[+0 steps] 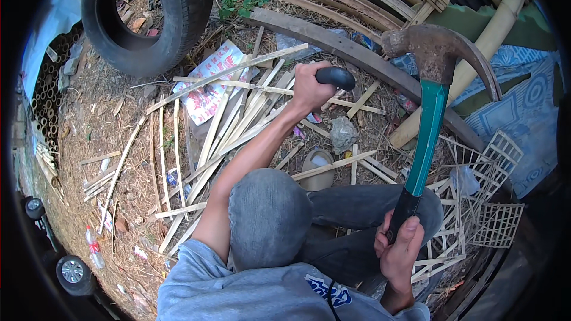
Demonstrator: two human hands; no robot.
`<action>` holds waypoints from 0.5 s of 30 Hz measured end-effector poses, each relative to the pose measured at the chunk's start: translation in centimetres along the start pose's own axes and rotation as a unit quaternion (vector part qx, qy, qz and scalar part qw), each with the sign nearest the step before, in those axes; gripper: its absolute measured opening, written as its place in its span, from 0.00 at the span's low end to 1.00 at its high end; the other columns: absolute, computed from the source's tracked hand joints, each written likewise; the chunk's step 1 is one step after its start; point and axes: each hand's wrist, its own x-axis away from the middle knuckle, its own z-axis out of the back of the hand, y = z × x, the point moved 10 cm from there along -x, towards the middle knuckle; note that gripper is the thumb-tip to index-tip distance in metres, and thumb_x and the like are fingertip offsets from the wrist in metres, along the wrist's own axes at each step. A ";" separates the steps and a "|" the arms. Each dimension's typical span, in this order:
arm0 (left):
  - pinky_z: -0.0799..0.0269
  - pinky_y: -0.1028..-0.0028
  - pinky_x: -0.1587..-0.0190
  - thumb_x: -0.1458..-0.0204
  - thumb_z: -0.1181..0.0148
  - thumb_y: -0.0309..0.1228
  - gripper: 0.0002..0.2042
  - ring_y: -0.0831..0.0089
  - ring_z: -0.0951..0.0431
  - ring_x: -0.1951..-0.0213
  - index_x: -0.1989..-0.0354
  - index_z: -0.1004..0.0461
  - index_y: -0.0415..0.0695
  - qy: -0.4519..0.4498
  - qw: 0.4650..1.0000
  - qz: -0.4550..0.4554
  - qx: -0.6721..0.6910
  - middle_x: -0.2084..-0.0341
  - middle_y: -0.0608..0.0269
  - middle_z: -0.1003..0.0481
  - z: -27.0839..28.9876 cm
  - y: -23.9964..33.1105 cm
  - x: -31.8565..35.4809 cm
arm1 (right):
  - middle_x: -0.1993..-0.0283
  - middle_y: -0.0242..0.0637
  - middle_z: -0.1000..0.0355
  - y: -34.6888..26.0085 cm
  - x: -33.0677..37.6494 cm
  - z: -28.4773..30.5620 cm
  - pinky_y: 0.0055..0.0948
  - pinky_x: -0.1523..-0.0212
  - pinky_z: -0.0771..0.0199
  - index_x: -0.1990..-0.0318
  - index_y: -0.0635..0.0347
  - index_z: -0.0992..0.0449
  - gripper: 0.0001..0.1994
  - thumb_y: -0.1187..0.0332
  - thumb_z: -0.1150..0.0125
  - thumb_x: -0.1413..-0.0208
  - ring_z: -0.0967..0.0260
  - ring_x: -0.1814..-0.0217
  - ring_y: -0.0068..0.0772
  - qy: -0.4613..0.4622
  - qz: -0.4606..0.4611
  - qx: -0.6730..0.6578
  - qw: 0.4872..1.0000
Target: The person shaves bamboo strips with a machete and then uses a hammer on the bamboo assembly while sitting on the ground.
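In my right hand (399, 252) is a claw hammer (430, 131), gripped low on its black grip. The hammer stands raised, its rusty brown head up and its shaft green. My left hand (312, 86) reaches forward over the ground, fingers wrapped round a black-handled tool (336, 77). Only the rounded black handle end shows; the rest is hidden, so its kind is unclear. Beneath my left arm lies a loose pile of pale split bamboo strips (241, 113). A grey stone (343, 135) sits on the ground between my hands, near a tan rounded object (318, 163).
A black tyre (193, 30) stands at the far left. Bamboo poles and a dark wooden beam (333, 47) cross the far side. Slatted bamboo frames (499, 223) lie to the right, beside blue patterned sheeting (511, 125). A plastic bottle (94, 246) lies on the left.
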 end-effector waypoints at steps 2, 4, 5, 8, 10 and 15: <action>0.35 0.71 0.78 0.62 0.40 0.24 0.03 0.70 0.27 0.86 0.81 0.24 0.38 0.008 1.000 -0.001 0.012 0.90 0.54 0.31 0.1 2.4 -0.6 | 0.79 0.30 0.39 1.1 0.4 1.2 0.17 0.81 0.46 0.65 0.65 0.32 0.29 0.41 0.58 0.32 0.43 0.81 0.16 0.038 -0.050 -0.051 0.997; 0.35 0.71 0.78 0.63 0.39 0.23 0.02 0.70 0.26 0.86 0.81 0.24 0.38 -0.011 0.999 -0.016 0.031 0.90 0.54 0.31 -0.4 5.7 -1.1 | 0.79 0.29 0.39 1.5 0.5 1.9 0.17 0.81 0.46 0.65 0.64 0.33 0.30 0.40 0.58 0.32 0.43 0.80 0.16 0.049 -0.066 -0.058 0.995; 0.35 0.71 0.78 0.63 0.39 0.23 0.02 0.70 0.26 0.86 0.81 0.24 0.38 -0.028 0.998 -0.034 0.046 0.89 0.53 0.30 -0.9 7.1 -1.2 | 0.78 0.29 0.39 1.9 0.4 2.2 0.17 0.81 0.47 0.65 0.64 0.33 0.30 0.39 0.58 0.33 0.43 0.79 0.16 0.056 -0.079 -0.067 0.993; 0.34 0.71 0.78 0.63 0.39 0.22 0.02 0.70 0.25 0.85 0.80 0.23 0.38 -0.049 0.994 -0.057 0.074 0.88 0.53 0.29 -2.0 10.6 -1.9 | 0.83 0.27 0.44 2.1 0.6 2.8 0.18 0.86 0.50 0.66 0.60 0.36 0.33 0.34 0.64 0.34 0.48 0.86 0.16 0.072 -0.082 -0.042 0.993; 0.31 0.71 0.77 0.64 0.38 0.23 0.03 0.65 0.23 0.84 0.79 0.22 0.38 -0.057 0.990 -0.050 0.119 0.87 0.52 0.28 -3.5 11.3 -2.0 | 0.85 0.26 0.47 2.3 0.7 3.1 0.20 0.89 0.52 0.67 0.58 0.38 0.34 0.32 0.68 0.34 0.52 0.90 0.16 0.077 -0.080 -0.037 0.993; 0.36 0.74 0.78 0.59 0.38 0.21 0.02 0.79 0.30 0.85 0.80 0.24 0.37 -0.060 0.988 -0.071 0.123 0.90 0.57 0.31 -7.0 11.4 -0.3 | 0.85 0.27 0.48 2.4 1.3 4.8 0.20 0.90 0.52 0.67 0.58 0.38 0.34 0.32 0.67 0.35 0.53 0.90 0.16 0.104 -0.055 -0.066 0.991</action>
